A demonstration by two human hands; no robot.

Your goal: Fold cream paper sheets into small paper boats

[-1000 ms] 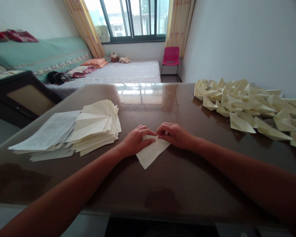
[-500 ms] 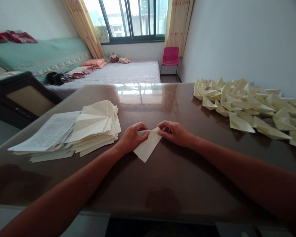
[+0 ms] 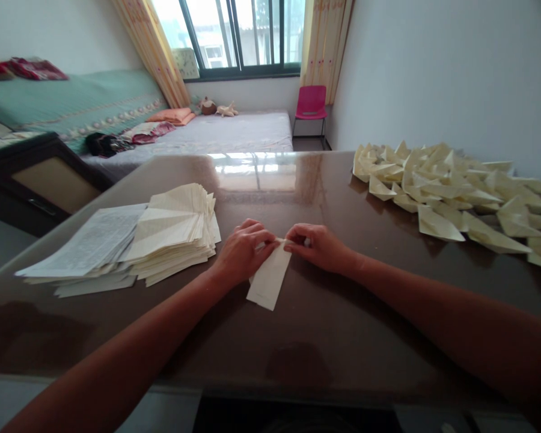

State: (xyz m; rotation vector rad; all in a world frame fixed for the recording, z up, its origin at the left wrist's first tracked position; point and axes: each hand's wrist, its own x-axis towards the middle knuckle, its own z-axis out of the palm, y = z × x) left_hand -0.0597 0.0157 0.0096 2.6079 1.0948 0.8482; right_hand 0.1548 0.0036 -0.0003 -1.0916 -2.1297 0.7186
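Between my hands is a folded sheet of cream paper [image 3: 270,278], a narrow strip slanting down toward me above the brown table [image 3: 333,313]. My left hand [image 3: 246,249] pinches its upper left edge with thumb and fingers. At the upper right corner, my right hand [image 3: 315,245] is closed on the paper too, its fingertips almost meeting those of the left. The fingers partly cover the folded top end.
Left of my hands lie a stack of creased cream sheets [image 3: 175,228] and printed white sheets [image 3: 90,240]. Many folded paper boats [image 3: 442,180] are heaped at the right by the wall. Beyond the table stand a bed [image 3: 252,129] and a pink chair [image 3: 311,103].
The folded paper has turned and now looks narrower, its lower end nearer to me. My left fingers have moved right along its top edge, closer to my right hand.
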